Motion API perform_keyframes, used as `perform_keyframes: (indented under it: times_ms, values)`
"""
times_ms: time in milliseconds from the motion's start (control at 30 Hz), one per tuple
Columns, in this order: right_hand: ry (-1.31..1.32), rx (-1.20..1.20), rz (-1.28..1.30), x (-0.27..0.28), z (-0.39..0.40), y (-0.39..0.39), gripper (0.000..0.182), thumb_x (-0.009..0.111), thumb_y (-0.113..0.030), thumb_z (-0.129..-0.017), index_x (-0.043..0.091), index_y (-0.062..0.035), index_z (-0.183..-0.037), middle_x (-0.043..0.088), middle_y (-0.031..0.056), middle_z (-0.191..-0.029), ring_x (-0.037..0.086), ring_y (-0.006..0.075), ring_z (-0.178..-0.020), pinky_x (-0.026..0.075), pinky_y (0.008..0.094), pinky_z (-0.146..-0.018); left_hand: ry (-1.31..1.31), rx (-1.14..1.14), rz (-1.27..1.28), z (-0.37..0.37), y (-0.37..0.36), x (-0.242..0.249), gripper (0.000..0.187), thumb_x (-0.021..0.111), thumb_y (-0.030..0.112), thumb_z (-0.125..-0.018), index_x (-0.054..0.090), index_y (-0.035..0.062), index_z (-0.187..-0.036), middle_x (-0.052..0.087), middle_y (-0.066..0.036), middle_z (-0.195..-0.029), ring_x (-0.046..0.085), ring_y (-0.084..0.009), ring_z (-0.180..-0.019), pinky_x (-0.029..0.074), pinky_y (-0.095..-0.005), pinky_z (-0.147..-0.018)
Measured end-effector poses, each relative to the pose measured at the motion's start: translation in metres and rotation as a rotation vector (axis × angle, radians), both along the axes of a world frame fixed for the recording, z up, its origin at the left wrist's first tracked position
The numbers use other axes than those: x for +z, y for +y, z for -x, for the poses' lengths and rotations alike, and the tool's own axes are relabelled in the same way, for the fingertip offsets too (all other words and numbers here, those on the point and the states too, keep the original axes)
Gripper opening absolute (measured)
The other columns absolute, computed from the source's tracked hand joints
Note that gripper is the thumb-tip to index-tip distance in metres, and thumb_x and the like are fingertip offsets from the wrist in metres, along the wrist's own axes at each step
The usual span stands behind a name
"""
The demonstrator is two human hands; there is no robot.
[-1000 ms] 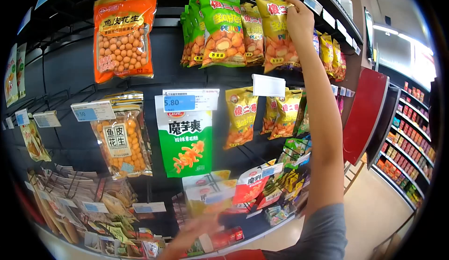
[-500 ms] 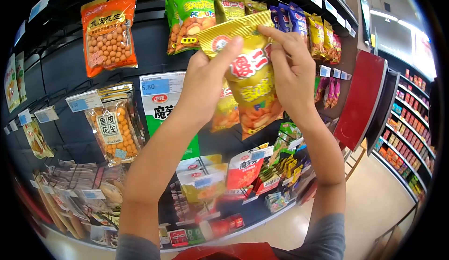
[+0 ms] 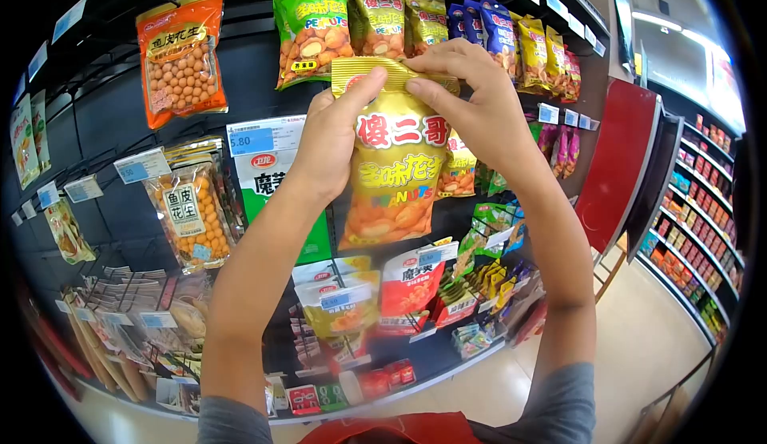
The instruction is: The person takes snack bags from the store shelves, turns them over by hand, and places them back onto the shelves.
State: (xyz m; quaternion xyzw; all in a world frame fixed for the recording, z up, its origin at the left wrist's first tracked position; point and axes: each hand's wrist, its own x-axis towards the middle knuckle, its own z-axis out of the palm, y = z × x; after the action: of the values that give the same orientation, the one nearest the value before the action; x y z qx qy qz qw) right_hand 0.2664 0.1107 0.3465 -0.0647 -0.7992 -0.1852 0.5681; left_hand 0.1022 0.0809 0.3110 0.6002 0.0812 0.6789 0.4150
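A gold bag of peanuts with red and white lettering is held upright in front of the display. My left hand grips its upper left side, thumb on the front face. My right hand pinches the crimped top edge toward the right, thumb in front and fingers behind. Another gold peanut bag shows partly behind it on the right. Above hang a green peanut bag and gold peanut bags on hooks.
An orange bag of coated peanuts hangs at upper left, with clear bags below. A white and green packet is beside my left forearm. Red packets hang lower down. A red panel stands right, before distant shelves.
The peanut bag has turned from tilted to upright, its front now facing me, and sits slightly lower and left. My right hand's thumb has come onto the front of the top seal.
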Motion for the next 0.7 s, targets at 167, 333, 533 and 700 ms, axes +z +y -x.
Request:
perform_keyframes:
  times_ms: [167,333,533,700]
  values:
    - [0.061,0.009,-0.035,0.001,-0.001,-0.005,0.015,0.067,-0.008,-0.072,0.064,-0.0009,-0.084,0.06,0.011,-0.084,0.055,0.0281,-0.083,0.044,0.0361,-0.075,0.046,0.045,-0.001,-0.001,-0.003,0.004,0.029,0.056,0.023,-0.088,0.057,-0.0006,-0.104,0.064,-0.008,-0.096,0.063,-0.0139,-0.082,0.051,-0.0267,-0.073]
    - [0.116,-0.051,-0.225,-0.002,0.0,-0.008,0.011,0.066,-0.005,-0.069,0.062,-0.0024,-0.079,0.06,0.0074,-0.082,0.056,0.0269,-0.079,0.044,0.0368,-0.073,-0.008,0.051,0.037,-0.007,-0.003,0.007,0.028,0.059,0.021,-0.085,0.058,-0.0009,-0.102,0.064,-0.009,-0.093,0.064,-0.0144,-0.079,0.052,-0.0272,-0.07]
    - [0.1,-0.127,-0.434,0.0,-0.01,-0.004,0.01,0.066,-0.005,-0.071,0.062,-0.0039,-0.08,0.061,0.0076,-0.087,0.058,0.0257,-0.082,0.045,0.0351,-0.07,-0.027,0.036,0.05,-0.016,-0.007,0.011,0.03,0.059,0.022,-0.085,0.056,-0.0019,-0.103,0.064,-0.01,-0.091,0.065,-0.0161,-0.076,0.052,-0.028,-0.067]
    - [0.182,0.186,0.066,0.003,-0.015,0.006,0.007,0.067,-0.008,-0.074,0.064,-0.0045,-0.08,0.061,0.0103,-0.095,0.059,0.0237,-0.09,0.046,0.0319,-0.076,-0.023,0.044,0.013,-0.022,0.004,0.017,0.03,0.058,0.023,-0.086,0.056,-0.0012,-0.104,0.063,-0.009,-0.094,0.064,-0.016,-0.079,0.052,-0.029,-0.07]
